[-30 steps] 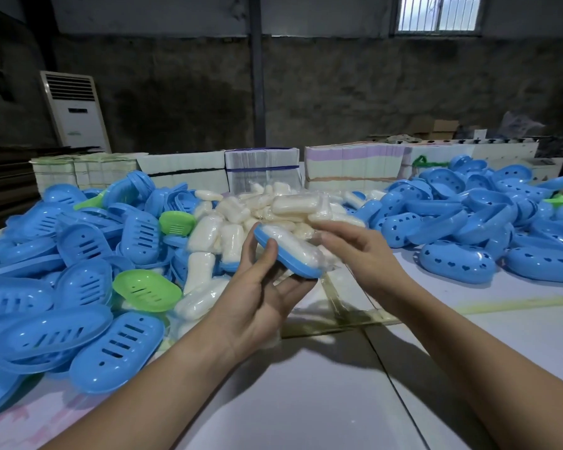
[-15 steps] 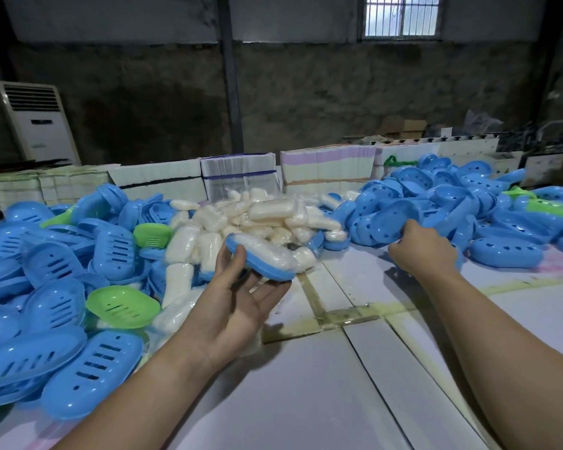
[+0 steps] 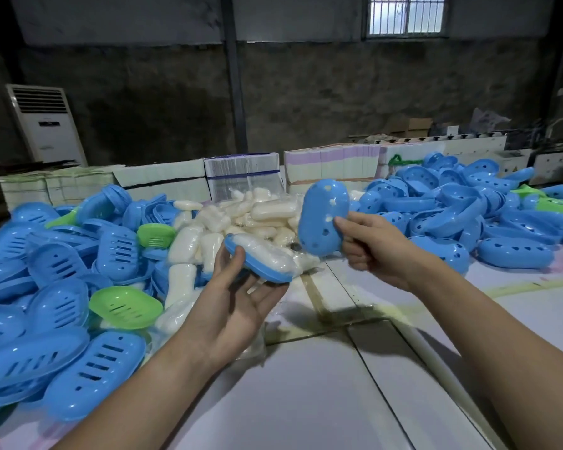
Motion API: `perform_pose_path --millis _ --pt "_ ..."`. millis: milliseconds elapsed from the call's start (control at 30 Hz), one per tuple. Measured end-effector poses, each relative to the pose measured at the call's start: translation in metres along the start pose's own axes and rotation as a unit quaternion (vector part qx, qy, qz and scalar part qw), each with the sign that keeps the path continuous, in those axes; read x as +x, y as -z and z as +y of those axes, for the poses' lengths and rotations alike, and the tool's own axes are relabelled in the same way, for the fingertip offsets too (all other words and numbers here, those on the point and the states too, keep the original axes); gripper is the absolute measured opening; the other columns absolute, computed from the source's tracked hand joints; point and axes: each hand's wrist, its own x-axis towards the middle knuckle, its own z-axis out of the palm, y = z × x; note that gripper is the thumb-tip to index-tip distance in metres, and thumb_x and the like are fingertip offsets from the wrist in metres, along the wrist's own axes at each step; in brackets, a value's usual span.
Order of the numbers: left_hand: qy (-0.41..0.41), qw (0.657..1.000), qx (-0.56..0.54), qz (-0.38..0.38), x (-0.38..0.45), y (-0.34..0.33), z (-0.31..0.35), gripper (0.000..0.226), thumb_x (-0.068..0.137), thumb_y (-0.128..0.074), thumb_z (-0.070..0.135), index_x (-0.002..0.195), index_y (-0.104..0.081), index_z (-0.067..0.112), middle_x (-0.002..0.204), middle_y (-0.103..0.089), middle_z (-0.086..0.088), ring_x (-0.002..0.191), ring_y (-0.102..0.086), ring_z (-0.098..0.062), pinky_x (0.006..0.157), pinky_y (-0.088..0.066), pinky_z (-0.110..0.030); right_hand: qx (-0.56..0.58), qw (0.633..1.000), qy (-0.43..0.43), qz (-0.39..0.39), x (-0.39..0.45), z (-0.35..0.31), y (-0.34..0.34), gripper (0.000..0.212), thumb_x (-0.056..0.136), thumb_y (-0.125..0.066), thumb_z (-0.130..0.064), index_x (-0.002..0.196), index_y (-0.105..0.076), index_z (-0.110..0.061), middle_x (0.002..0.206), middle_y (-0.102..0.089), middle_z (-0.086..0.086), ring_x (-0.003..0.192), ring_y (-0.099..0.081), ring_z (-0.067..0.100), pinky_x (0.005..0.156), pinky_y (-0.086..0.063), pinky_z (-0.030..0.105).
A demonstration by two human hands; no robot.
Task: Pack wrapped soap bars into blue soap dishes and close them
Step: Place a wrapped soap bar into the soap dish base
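My left hand holds a blue dish base from below, thumb on its near rim. A wrapped white soap bar lies in that base. My right hand grips a blue lid with heart-shaped holes, held upright just right of the base and above its far end. A heap of wrapped soap bars lies on the table behind both hands.
Blue slotted dish bases with two green ones pile up on the left. Blue lids pile up on the right. Stacks of flat cartons line the table's far edge. Bare white tabletop lies in front.
My right hand reached into the lid pile on the right, took a blue lid and brought it back beside the filled base. My left hand kept holding the base with the soap.
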Motion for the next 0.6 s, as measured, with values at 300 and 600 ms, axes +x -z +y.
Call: perform_pose_path --millis 300,600 --pt "0.029 1.0 0.003 -0.008 -0.001 -0.002 0.001 0.076 0.079 -0.07 0.028 0.15 -0.045 0.02 0.133 -0.064 -0.023 0.119 -0.063 -0.044 0.099 -0.047 -0.059 0.255 0.95 -0.144 -0.108 -0.016 -0.002 -0.015 0.07 0.04 -0.1 -0.028 0.098 -0.064 -0.014 0.09 -0.04 0.02 0.077 -0.035 0.026 0.071 -0.023 0.03" --pt "0.103 0.993 -0.039 -0.031 -0.004 -0.004 0.002 0.059 0.076 -0.073 0.03 0.129 -0.067 0.004 0.136 -0.06 -0.025 0.118 -0.062 -0.048 0.096 -0.051 -0.058 0.312 0.935 -0.087 -0.142 -0.015 0.0 -0.021 0.062 0.054 -0.096 -0.024 0.11 -0.075 -0.007 0.113 -0.068 0.016 0.104 -0.056 0.036 0.087 -0.042 0.043"
